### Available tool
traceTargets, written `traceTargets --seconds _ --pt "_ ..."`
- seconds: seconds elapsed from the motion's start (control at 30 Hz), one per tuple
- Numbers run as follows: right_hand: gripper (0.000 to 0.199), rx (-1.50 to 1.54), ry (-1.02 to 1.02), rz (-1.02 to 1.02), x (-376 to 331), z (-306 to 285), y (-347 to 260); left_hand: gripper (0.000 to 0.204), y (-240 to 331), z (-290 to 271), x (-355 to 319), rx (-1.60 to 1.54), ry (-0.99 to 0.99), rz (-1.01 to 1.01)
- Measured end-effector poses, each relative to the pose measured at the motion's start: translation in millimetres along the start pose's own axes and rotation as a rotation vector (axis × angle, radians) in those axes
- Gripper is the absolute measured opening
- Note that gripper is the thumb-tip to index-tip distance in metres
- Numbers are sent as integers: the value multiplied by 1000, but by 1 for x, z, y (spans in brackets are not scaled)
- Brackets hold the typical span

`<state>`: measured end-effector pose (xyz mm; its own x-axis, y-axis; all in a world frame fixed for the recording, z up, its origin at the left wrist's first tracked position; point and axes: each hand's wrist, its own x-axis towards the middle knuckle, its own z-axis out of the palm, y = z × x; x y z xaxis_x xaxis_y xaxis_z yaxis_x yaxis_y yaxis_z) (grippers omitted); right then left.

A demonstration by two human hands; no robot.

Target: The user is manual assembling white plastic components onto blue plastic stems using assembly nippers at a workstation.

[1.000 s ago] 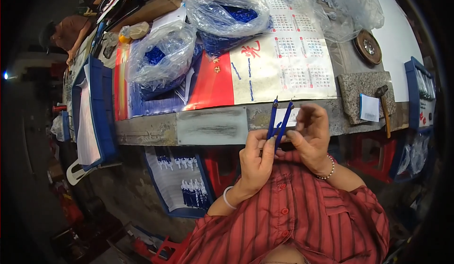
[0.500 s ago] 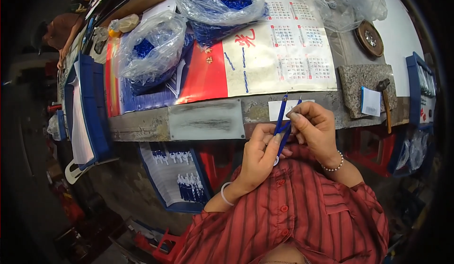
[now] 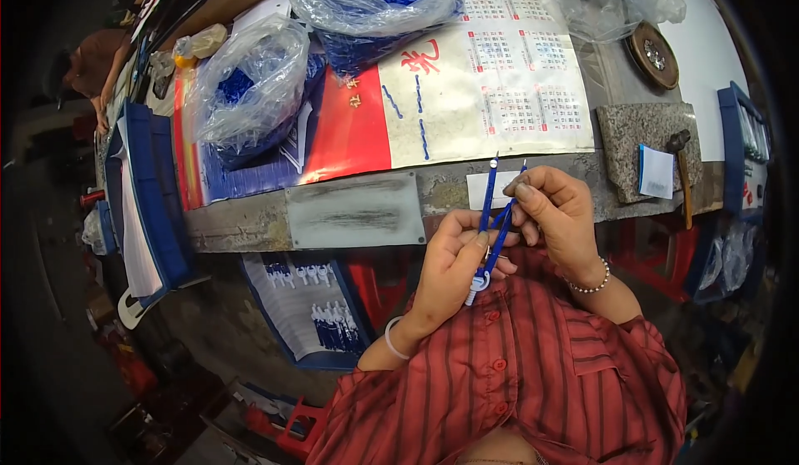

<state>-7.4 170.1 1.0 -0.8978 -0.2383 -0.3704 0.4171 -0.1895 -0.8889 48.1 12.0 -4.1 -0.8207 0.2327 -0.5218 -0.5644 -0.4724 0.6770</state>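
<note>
A blue drawing compass (image 3: 501, 243) is held upside down in front of my red striped shirt, its two pointed legs upward and slightly apart. Its ridged pale handle (image 3: 475, 287) shows below my fingers. My left hand (image 3: 447, 267) is closed around the lower part of the legs, thumb on top. The thumb and fingers of my right hand (image 3: 559, 213) pinch at the right leg, near a short blue crosspiece between the legs. Exactly what those fingertips grip is partly hidden.
Ahead, plastic bags of blue parts (image 3: 250, 90) (image 3: 391, 3) lie on a calendar sheet (image 3: 491, 124) with several blue pieces. At right are a stone block (image 3: 620, 136), a hammer (image 3: 684, 174) and a round dish (image 3: 637, 57). A tray of blue-and-white pieces (image 3: 287, 315) sits below the bench edge.
The compass has tilted in my hands, and its pale handle now shows more fully. My left hand has shifted slightly down the legs. The whole view has moved a little.
</note>
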Motion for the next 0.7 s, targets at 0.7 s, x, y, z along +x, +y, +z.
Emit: traceTargets --seconds 0.7 --pt "16 73 -33 24 3 2 0 19 1 -1 -3 51 18 44"
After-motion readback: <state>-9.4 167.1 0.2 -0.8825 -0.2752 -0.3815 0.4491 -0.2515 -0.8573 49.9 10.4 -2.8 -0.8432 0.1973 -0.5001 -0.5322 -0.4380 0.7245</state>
